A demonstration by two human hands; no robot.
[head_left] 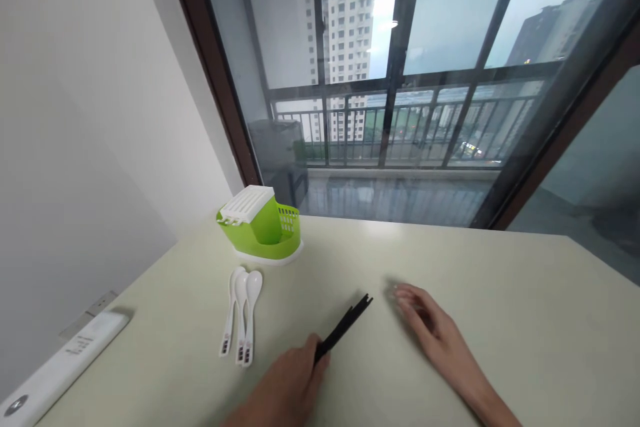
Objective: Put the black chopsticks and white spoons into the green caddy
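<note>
My left hand (pixel 293 377) is closed around one end of a bundle of black chopsticks (pixel 346 325), whose other ends point away to the right, slightly uneven. To the right, my right hand (pixel 431 325) hovers by the table with loosely curved fingers, a gap between thumb and fingers, and nothing in it. Three white spoons (pixel 242 313) lie side by side left of my left hand, bowls pointing away from me. Behind them stands a green utensil holder (pixel 267 247) with a white slotted top and white base.
The pale table (pixel 465 267) extends to a large window (pixel 390 87) with dark frames. At the left edge, by the wall, lies a long white power strip or similar bar (pixel 65 370). A wall socket (pixel 101 303) shows behind it.
</note>
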